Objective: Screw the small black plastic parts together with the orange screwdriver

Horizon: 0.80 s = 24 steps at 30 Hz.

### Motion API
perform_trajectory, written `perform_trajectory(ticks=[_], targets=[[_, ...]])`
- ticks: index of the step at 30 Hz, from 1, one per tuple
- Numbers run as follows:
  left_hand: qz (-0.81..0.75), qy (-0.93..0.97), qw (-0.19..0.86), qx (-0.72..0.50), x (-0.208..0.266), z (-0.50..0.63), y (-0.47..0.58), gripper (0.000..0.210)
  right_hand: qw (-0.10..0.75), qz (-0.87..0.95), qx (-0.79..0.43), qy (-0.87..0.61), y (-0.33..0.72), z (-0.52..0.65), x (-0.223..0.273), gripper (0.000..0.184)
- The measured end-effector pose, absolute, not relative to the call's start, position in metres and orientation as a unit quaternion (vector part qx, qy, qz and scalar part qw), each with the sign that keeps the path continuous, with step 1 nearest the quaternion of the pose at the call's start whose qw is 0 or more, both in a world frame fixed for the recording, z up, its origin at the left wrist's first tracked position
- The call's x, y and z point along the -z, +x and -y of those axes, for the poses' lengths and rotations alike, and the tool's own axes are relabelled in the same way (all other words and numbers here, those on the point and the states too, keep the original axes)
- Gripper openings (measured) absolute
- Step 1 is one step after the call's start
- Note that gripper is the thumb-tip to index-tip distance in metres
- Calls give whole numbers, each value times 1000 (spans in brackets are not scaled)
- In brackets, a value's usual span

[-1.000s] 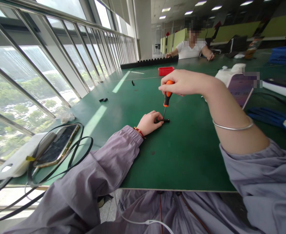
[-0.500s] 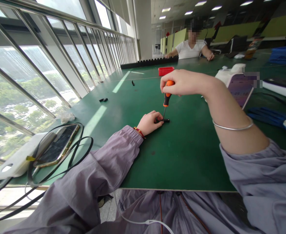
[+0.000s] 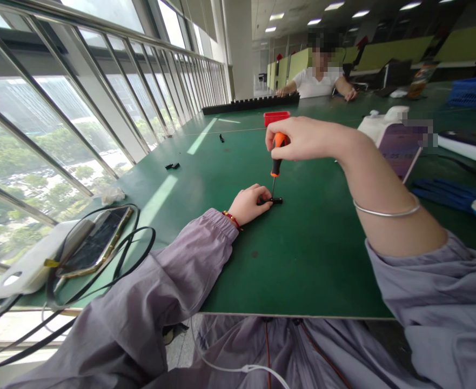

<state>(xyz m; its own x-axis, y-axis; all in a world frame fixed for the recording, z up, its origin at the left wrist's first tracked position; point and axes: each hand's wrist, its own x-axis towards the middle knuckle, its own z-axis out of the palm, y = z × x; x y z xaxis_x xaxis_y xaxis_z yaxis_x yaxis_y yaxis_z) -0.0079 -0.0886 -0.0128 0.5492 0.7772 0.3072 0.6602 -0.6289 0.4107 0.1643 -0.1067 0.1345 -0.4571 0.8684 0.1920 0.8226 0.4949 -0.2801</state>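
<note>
My left hand rests on the green table, its fingers closed on a small black part that lies flat. What kind of part this is, I cannot make out. Above it, my right hand grips the orange and black handle of a screwdriver from the top. The screwdriver stands nearly upright, its thin shaft pointing down to the part beside my left fingertips. Whether the tip sits in a screw is too small to see.
Small black pieces and another black piece lie farther left. A red bin stands beyond my right hand. Phones and a looped black cable are at the left; blue gloves lie right. A person sits across, behind a long black strip.
The screwdriver handle and my right fingers have shifted and turned slightly. My left hand and the black part stay put. Across the table, the long black strip has moved slightly to the right.
</note>
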Motion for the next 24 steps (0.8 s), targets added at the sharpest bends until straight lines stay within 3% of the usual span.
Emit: perform_trajectory(ticks=[5, 11, 18, 24], targets=[[-411, 872, 124, -235, 13, 88, -8, 14, 153, 847, -91, -502, 165, 110, -135, 36], [-417, 870, 126, -233, 13, 89, -8, 15, 150, 849, -75, -502, 165, 106, -135, 20], [-409, 872, 124, -238, 14, 88, -8, 15, 141, 848, -97, -502, 164, 108, -135, 36], [-414, 871, 123, -234, 13, 89, -8, 15, 146, 849, -73, -502, 164, 108, -136, 18]])
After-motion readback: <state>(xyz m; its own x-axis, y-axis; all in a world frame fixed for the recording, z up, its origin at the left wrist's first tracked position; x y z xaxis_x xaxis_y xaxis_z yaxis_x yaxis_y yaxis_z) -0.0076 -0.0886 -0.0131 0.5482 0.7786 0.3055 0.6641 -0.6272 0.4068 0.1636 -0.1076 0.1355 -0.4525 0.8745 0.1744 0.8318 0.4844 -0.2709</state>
